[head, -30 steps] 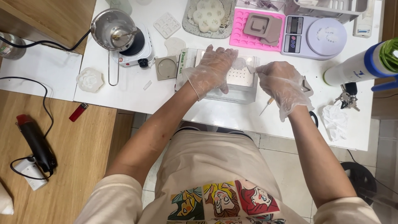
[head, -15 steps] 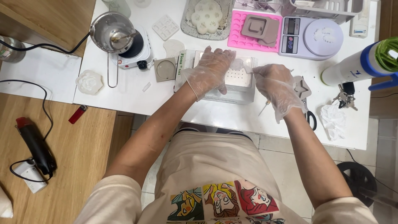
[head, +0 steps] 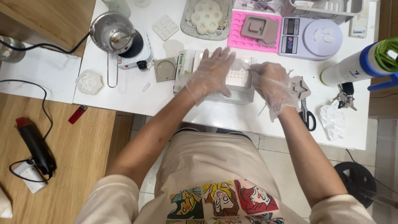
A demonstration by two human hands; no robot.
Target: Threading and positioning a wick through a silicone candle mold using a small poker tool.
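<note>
I see the gloved left hand (head: 213, 72) pressed flat on the white mould block (head: 240, 79); the right hand (head: 273, 85) pinches a thin stick (head: 262, 110) beside it; careful unmoulding seems in hand.

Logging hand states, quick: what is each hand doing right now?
Left hand: open, flat on the white box.
Right hand: curled at the box's right edge; a thin stick shows below it, grip unclear.

scissors (head: 306, 116) right, bare table edge (head: 215, 114) near
</note>
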